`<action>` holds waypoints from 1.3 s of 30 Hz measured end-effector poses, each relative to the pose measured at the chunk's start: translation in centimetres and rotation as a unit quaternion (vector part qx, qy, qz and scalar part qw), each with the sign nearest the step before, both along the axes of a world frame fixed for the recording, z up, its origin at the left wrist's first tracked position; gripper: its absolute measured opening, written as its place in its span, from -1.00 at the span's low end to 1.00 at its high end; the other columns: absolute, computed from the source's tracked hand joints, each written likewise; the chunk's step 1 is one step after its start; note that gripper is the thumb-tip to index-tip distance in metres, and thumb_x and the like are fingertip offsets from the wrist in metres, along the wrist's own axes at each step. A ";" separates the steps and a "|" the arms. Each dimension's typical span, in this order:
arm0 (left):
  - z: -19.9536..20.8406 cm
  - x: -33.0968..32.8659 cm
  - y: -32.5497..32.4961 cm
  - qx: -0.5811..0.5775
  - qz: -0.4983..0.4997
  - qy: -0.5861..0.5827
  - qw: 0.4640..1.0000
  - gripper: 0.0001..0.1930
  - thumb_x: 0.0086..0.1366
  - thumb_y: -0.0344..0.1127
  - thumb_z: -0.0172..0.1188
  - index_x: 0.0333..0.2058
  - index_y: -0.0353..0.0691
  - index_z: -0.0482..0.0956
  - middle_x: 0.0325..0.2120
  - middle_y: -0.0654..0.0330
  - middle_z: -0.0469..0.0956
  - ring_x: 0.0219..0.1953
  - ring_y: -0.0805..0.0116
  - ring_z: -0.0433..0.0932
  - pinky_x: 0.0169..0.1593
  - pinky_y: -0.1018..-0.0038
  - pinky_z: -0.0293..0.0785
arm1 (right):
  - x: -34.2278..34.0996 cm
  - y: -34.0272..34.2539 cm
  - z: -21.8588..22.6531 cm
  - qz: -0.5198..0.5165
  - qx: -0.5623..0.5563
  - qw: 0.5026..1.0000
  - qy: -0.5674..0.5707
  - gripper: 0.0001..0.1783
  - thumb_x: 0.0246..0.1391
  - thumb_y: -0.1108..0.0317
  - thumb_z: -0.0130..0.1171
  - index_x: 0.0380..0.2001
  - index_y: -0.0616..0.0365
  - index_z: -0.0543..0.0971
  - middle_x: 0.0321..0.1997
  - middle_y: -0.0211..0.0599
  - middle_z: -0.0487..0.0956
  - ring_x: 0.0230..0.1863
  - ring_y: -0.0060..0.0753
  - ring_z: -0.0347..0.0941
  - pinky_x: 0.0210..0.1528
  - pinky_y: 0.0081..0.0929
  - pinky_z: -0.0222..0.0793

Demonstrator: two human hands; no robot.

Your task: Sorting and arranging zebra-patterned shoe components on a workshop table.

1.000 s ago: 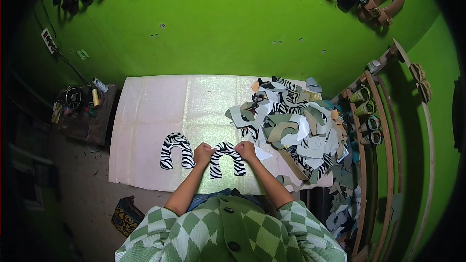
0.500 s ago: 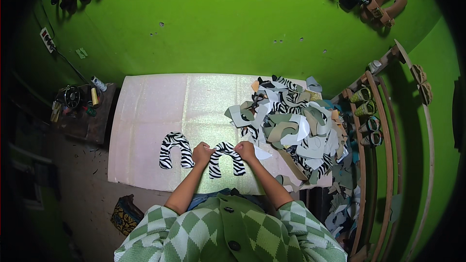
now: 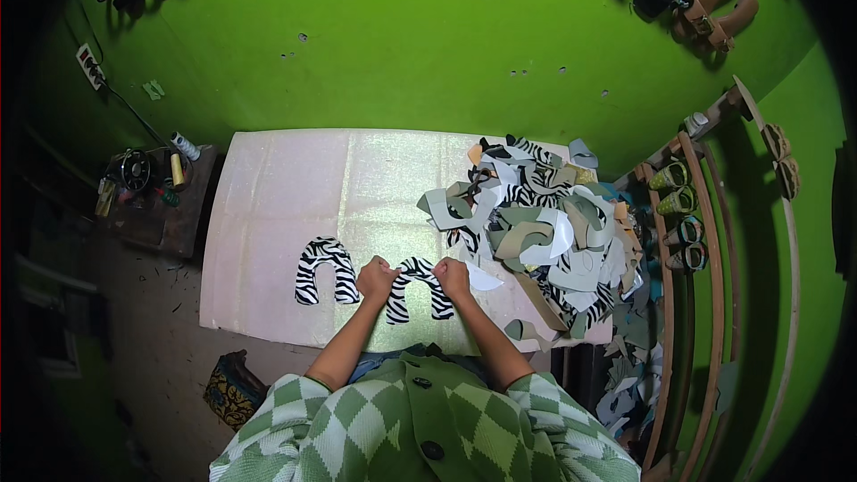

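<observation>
A zebra-striped, arch-shaped piece of material lies before me near the table's front edge, its two legs toward me. At its left side, my left hand is closed with the fingertips pinching the edge. On the opposite side my right hand pinches the other edge in the same way. Just left of my left hand rests a second zebra-striped arch of like shape, untouched. Both hands' fingertips are partly hidden by the knuckles.
Heaped scraps, grey, green and striped, cover the table's right side. A low stand with thread spools is at left. A wooden rack with sandals stands at right; more footwear hangs on the green wall. A patterned bag sits on the floor.
The whole view has shifted slightly. Both hands stay at the striped arch's sides, with the fingers curled a little tighter. The other arch keeps its place.
</observation>
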State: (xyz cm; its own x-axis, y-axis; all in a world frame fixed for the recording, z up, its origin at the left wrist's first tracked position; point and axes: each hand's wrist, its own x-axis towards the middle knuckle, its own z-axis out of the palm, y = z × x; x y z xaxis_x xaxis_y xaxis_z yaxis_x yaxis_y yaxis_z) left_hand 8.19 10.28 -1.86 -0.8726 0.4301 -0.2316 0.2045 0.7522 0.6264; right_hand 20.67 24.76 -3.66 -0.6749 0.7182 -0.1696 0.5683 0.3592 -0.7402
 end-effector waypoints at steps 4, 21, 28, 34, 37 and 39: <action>0.2 0.7 0.0 0.003 -0.010 0.045 0.999 -0.71 -0.13 -0.18 0.38 -0.47 -0.13 0.48 -0.55 0.29 0.56 -0.43 0.29 0.53 -0.38 0.35 0.38 | -0.1 -1.1 0.8 -0.025 0.022 0.998 -0.048 -0.83 -0.20 0.36 0.26 -0.47 0.16 0.56 -0.46 -0.22 0.56 -0.40 -0.25 0.50 -0.34 -0.39 0.39; -0.5 7.1 -3.1 -0.022 -0.192 0.284 0.939 -0.50 0.05 -0.39 0.04 0.05 -0.25 0.35 0.06 0.08 0.34 0.06 0.03 0.24 0.13 0.17 0.08 | 2.3 -6.9 -0.1 0.160 0.395 0.901 -0.078 -0.47 0.00 0.42 -0.08 0.12 -0.06 0.32 0.10 -0.18 0.36 0.05 -0.24 0.29 0.04 -0.16 0.12; -1.9 7.3 -3.2 -0.039 -0.179 0.288 0.940 -0.47 0.11 -0.36 0.00 0.12 -0.20 0.26 0.11 0.07 0.27 0.09 0.03 0.23 0.13 0.16 0.08 | 2.0 -7.3 -0.7 0.146 0.391 0.907 -0.064 -0.45 -0.01 0.42 -0.05 0.13 -0.12 0.30 0.08 -0.11 0.35 0.06 -0.21 0.28 -0.05 -0.21 0.11; -1.6 7.0 -3.0 -0.073 -0.185 0.287 0.937 -0.46 0.12 -0.30 0.00 0.13 -0.17 0.26 0.12 0.11 0.27 0.11 0.08 0.23 0.12 0.21 0.09 | 2.0 -6.8 -0.3 0.185 0.459 0.861 -0.114 -0.47 0.06 0.29 -0.09 0.16 -0.10 0.26 0.07 -0.21 0.36 0.05 -0.24 0.29 -0.01 -0.10 0.18; -1.7 6.9 -3.3 -0.079 -0.200 0.284 0.934 -0.44 0.12 -0.26 0.01 0.14 -0.18 0.24 0.13 0.10 0.25 0.10 0.07 0.24 0.12 0.21 0.09 | 2.2 -6.6 0.0 0.198 0.445 0.863 -0.132 -0.47 0.07 0.29 -0.09 0.17 -0.06 0.24 0.09 -0.21 0.36 0.07 -0.26 0.29 0.02 -0.09 0.15; -1.7 6.7 -3.3 -0.081 -0.207 0.277 0.935 -0.43 0.12 -0.24 0.01 0.15 -0.18 0.22 0.13 0.10 0.25 0.10 0.07 0.24 0.12 0.21 0.09 | 2.5 -6.5 -0.1 0.207 0.435 0.865 -0.139 -0.47 0.07 0.30 -0.09 0.16 -0.01 0.24 0.12 -0.17 0.35 0.11 -0.26 0.28 0.03 -0.10 0.13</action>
